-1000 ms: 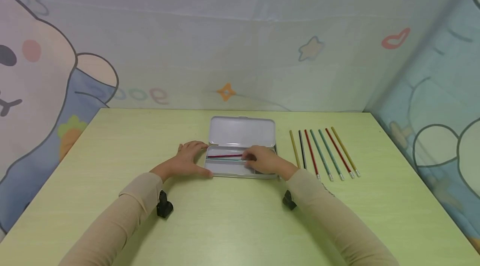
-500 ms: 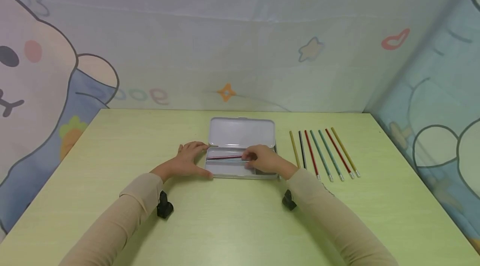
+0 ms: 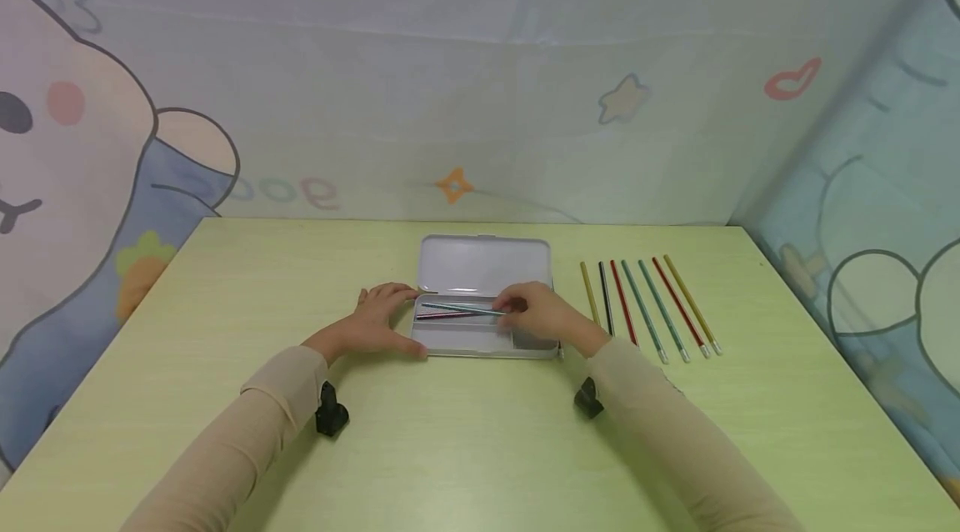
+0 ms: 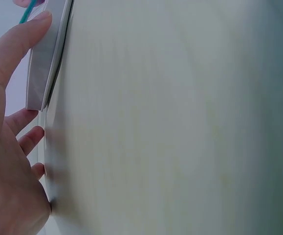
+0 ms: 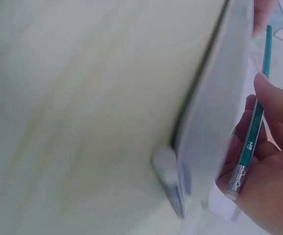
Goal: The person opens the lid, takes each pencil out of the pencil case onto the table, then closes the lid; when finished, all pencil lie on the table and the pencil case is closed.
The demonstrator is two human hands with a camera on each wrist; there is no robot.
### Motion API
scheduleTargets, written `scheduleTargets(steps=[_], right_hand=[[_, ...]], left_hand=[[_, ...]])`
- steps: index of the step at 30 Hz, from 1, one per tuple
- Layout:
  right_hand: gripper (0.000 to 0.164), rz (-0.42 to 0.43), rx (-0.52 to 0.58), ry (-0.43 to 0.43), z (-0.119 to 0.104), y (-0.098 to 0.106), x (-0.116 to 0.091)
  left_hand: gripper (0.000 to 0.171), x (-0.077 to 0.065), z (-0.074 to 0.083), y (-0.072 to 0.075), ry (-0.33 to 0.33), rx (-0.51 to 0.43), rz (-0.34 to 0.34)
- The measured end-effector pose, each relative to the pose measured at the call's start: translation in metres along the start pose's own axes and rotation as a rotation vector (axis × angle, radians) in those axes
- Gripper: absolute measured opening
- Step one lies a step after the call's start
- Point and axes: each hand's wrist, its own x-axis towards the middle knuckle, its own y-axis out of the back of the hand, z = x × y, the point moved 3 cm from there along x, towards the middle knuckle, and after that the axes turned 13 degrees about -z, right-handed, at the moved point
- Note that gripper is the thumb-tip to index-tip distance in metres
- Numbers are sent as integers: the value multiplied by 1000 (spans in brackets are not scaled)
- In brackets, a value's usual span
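Note:
An open white pencil case (image 3: 465, 338) lies on the table, its lid (image 3: 483, 263) tipped back. My left hand (image 3: 378, 321) rests against the case's left end, thumb at the front edge and fingers spread toward the back corner. In my right hand (image 3: 546, 315), a green pencil (image 5: 254, 127) with an eraser end is pinched between thumb and fingers. The pencil slants over the rear compartment. Beneath it a dark red pencil (image 3: 442, 316) lies in that compartment. My right hand hides part of the case's right side.
Several pencils lie in a row right of the case, among them a yellow pencil (image 3: 692, 303), a red pencil (image 3: 625, 303) and a black pencil (image 3: 606, 298). A white-ended stick (image 5: 165, 164) lies against the case's right end. Printed cloth (image 3: 480, 115) hangs behind the table.
The green pencil has risen from the rear compartment in my right hand, which has shifted slightly right and up. The left hand stays in place.

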Motion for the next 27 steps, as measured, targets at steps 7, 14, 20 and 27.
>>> scheduleTargets(steps=[7,14,20,27], right_hand=[[17,73,-16,1,9,23,-24],[20,161,-4,-101,30,47,-61],[25,263,9,-167,55,66,-93],[36,364,82,-286,78,81,-125]], left_hand=[[94,1,1,1,-9,7,3],[94,2,2,1,-20,7,3],[93,1,3,2,-21,1,4],[94,0,0,2,-10,13,2]])
